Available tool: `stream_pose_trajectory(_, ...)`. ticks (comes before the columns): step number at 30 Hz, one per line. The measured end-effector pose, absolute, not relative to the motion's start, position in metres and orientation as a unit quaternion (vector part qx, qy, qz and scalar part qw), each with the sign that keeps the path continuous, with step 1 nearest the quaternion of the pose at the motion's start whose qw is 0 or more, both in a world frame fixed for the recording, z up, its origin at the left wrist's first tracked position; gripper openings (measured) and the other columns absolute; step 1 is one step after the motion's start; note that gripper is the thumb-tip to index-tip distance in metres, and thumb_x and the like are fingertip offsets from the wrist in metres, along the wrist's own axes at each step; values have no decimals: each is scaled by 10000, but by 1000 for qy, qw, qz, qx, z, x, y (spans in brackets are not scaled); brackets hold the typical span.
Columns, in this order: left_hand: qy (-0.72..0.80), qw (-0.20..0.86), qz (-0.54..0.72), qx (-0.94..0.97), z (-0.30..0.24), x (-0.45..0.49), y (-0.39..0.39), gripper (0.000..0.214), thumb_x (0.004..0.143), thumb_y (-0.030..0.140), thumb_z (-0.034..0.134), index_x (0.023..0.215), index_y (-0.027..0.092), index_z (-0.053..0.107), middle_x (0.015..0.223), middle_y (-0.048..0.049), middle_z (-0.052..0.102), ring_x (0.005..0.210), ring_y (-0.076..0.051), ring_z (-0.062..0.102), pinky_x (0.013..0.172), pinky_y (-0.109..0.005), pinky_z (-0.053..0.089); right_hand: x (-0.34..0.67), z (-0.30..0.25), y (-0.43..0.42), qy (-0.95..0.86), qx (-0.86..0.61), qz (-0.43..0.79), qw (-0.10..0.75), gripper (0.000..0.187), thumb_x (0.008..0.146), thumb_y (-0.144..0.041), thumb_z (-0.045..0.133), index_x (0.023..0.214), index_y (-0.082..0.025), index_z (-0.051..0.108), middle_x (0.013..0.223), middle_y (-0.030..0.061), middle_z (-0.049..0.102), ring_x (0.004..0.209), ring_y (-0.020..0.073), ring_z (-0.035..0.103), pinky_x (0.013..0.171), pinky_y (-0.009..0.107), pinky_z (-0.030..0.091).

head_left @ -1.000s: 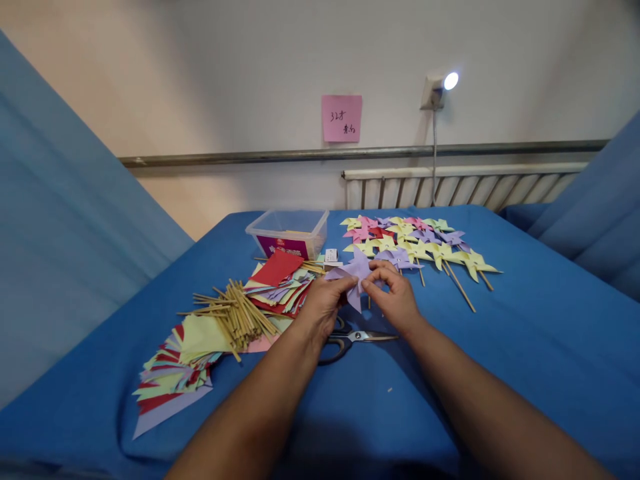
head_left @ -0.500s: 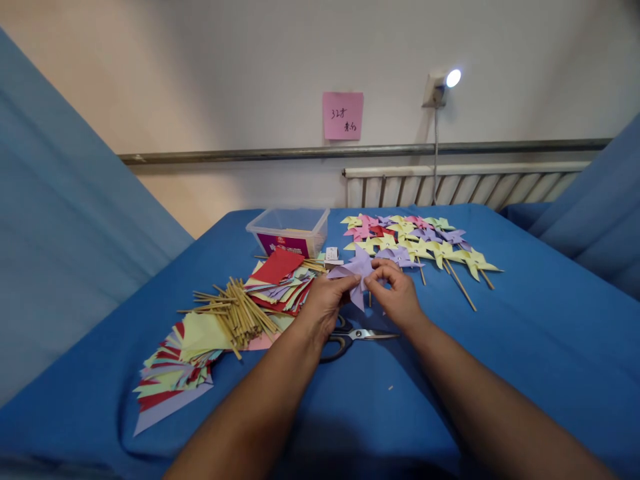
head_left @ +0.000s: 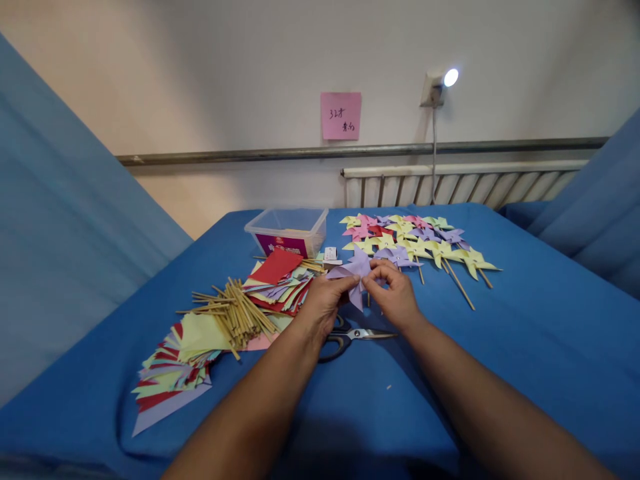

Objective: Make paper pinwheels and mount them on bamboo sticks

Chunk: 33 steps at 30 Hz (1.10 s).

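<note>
A purple paper pinwheel (head_left: 359, 262) is held up over the table between both hands. My left hand (head_left: 325, 298) grips it from the left, thumb across the paper near its centre. My right hand (head_left: 393, 291) pinches the pinwheel's middle from the right with thumb and forefinger; whatever small part lies under those fingertips is hidden. Beneath the hands lies a pair of scissors (head_left: 357, 334) with dark handles, blades pointing right. Just behind, several finished pinwheels (head_left: 441, 251) in yellow, pink, purple and red lie in rows, some with sticks showing.
Left of my hands are a heap of wooden sticks (head_left: 237, 313), a stack of coloured paper (head_left: 280, 283) and a fanned paper pile (head_left: 175, 363). A clear plastic box (head_left: 315, 240) and a small white box (head_left: 331, 253) stand behind. Blue curtains (head_left: 60, 220) hang at both sides.
The hands keep nearly the same hold on the purple pinwheel. The whole view has shifted very slightly; nothing on the table has moved.
</note>
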<state>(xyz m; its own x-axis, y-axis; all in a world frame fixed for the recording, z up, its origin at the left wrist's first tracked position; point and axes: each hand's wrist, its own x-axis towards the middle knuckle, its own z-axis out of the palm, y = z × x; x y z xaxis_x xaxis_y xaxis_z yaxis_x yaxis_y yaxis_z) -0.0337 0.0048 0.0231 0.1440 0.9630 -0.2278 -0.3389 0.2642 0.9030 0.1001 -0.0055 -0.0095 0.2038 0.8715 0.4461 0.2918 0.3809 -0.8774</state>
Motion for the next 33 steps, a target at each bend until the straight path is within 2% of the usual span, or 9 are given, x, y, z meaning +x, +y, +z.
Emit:
stream_pose_trajectory(21, 431, 660, 488, 375, 19, -34, 6, 330, 516, 199, 799, 823, 107, 721, 752, -49, 698, 607, -142, 613, 606, -257, 489, 99, -8, -7, -573, -507, 252, 593, 155, 721, -321, 627, 619, -205, 621, 999, 81, 654, 975, 236, 621, 880, 360, 442)
stream_pose_trajectory(28, 438, 649, 494, 379, 17, -34, 8, 290, 511, 188, 778, 783, 112, 711, 735, -49, 694, 587, -141, 606, 595, -258, 485, 99, -9, -7, -574, -503, 265, 590, 161, 721, -324, 639, 622, -199, 622, 1007, 85, 644, 990, 242, 611, 862, 362, 449)
stream_pose_trajectory(31, 434, 651, 496, 376, 19, -33, 7, 294, 522, 188, 772, 802, 114, 718, 745, -54, 699, 600, -146, 615, 608, -262, 489, 99, -10, -5, -546, -497, 294, 607, 140, 704, -333, 678, 718, -203, 630, 958, 60, 656, 940, 225, 613, 859, 369, 457)
stream_pose_trajectory(33, 430, 654, 494, 379, 20, -33, 6, 297, 535, 194, 770, 817, 113, 723, 773, -65, 708, 621, -156, 626, 627, -273, 498, 99, -10, -4, -503, -477, 351, 630, 236, 673, -347, 721, 834, -209, 617, 888, 34, 662, 861, 205, 623, 804, 358, 487)
